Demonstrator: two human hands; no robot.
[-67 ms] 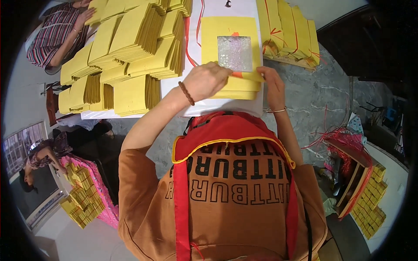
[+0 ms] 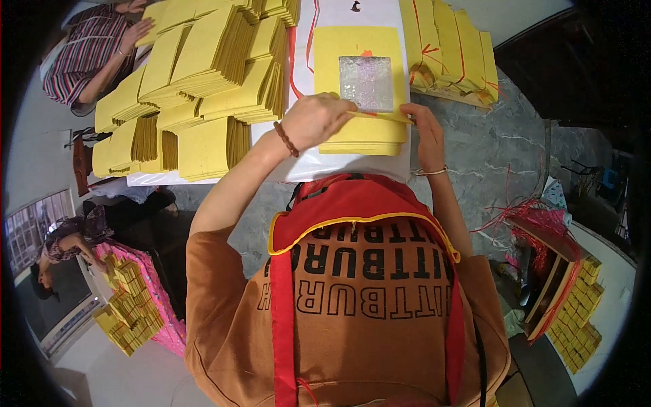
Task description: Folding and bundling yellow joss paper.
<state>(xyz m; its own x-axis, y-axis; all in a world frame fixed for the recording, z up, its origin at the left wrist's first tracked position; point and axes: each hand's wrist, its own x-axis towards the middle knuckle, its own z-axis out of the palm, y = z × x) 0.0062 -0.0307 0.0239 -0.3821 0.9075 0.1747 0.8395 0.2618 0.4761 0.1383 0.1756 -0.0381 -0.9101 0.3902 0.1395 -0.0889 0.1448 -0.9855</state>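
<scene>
On the white-covered table before me lies a stack of yellow paper, its near edges slightly fanned. A yellow sheet rests on it, with a silvery, shiny square at its middle and an orange smudge above. The sheet's near edge is turned up along a crease. My left hand, with a brown bead bracelet, has its fingers closed on the left part of that edge. At the right end, my right hand pinches the edge between thumb and fingers.
Large piles of yellow paper fill the table's left side. Red-tied yellow bundles stand at the far right. A red ribbon lies left of the sheet. Another person's hand touches the far-left piles. Pink-red strings hang over a wooden stand.
My left hand has shifted slightly left and up along the sheet's near edge. The turned-up edge looks narrower and higher than before. My right hand has barely moved.
</scene>
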